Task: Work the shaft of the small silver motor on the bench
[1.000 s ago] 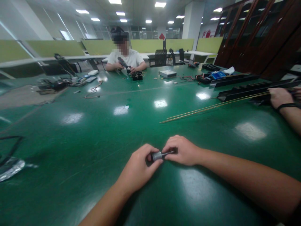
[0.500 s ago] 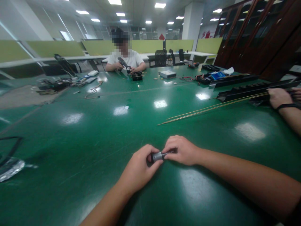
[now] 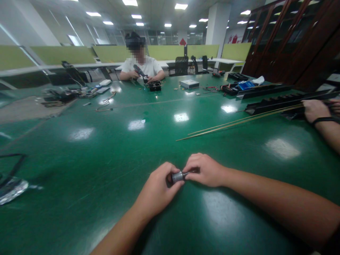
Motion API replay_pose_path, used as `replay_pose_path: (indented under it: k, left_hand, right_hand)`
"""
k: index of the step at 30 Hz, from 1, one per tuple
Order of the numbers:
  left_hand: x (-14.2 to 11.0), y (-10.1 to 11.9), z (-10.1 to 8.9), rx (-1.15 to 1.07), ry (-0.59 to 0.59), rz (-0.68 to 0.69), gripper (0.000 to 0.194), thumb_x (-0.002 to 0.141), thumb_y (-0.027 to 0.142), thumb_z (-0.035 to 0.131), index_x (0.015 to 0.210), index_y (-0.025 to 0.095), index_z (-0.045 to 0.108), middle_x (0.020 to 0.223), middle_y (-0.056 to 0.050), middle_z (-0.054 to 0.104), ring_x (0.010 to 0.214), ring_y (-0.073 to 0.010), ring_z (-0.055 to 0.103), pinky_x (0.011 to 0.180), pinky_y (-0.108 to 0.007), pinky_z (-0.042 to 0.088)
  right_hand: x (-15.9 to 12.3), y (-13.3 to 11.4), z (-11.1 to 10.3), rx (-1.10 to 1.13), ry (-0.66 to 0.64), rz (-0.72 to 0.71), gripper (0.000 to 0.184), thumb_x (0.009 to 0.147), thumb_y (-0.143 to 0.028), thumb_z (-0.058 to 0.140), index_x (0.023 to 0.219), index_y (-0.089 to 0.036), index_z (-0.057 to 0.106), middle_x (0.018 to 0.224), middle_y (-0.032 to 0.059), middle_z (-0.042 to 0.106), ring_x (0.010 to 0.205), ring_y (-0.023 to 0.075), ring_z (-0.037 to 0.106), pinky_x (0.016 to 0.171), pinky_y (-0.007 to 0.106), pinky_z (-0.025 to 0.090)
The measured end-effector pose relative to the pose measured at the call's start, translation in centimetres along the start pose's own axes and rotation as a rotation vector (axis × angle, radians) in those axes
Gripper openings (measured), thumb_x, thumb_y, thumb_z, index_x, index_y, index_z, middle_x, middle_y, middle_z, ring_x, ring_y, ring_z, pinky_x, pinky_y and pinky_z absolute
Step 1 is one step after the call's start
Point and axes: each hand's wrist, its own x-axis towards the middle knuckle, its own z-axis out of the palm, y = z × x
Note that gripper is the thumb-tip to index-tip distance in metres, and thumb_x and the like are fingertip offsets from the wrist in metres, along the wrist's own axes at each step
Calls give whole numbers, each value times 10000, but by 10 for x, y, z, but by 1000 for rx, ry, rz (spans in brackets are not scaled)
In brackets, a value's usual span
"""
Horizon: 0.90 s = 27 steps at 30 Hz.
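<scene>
In the head view, the person's left hand point(image 3: 157, 185) has its fingers closed around a short, silver-grey metal cylinder point(image 3: 177, 176), dark at the end inside the grip. The right hand point(image 3: 205, 170) pinches the thin, dark metal shaft point(image 3: 187, 173) at the cylinder's other end; its tip is partly hidden by those fingers. The cylinder lies between the hands, just above or resting on the glossy green counter point(image 3: 119, 152); which, I cannot tell. Beyond, thin brass-coloured rods point(image 3: 265, 115) slant across towards a co-worker's hand point(image 3: 316, 110). The step in hand appears to be working the shaft against the cylinder; the next move seems to call for a steady left hold and fine, aligned right-hand control.
</scene>
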Motion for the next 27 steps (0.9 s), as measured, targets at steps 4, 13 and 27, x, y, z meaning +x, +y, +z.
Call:
replay_pose_path:
  k: [4, 13, 27]
  left_hand:
    - [0, 2, -1, 6, 1, 4, 126, 808, 203, 677, 901, 195, 592, 846, -8, 617, 742, -169, 570, 669, -279, 440]
    - [0, 4, -2, -18, -18, 10, 125, 810, 182, 667, 905, 197, 587, 849, -5, 610, 749, -167, 568, 679, -276, 439]
    - [-1, 2, -2, 5, -28, -6, 138, 812, 201, 685, 915, 192, 594, 855, -9, 614, 756, -173, 576, 678, -278, 442]
  right_hand:
    - [0, 0, 0, 6, -3, 7, 113, 824, -223, 722, 931, -190, 737, 867, 26, 720, 832, 160, 630, 793, 301, 431]
    - [-1, -4, -3, 24, 7, 1, 138, 752, -172, 736, 890, -182, 730, 819, 26, 712, 800, 170, 633, 770, 303, 440]
    - [-2, 3, -12, -28, 31, -6, 86, 737, -231, 756, 776, -178, 701, 744, 20, 696, 745, 167, 623, 760, 310, 418]
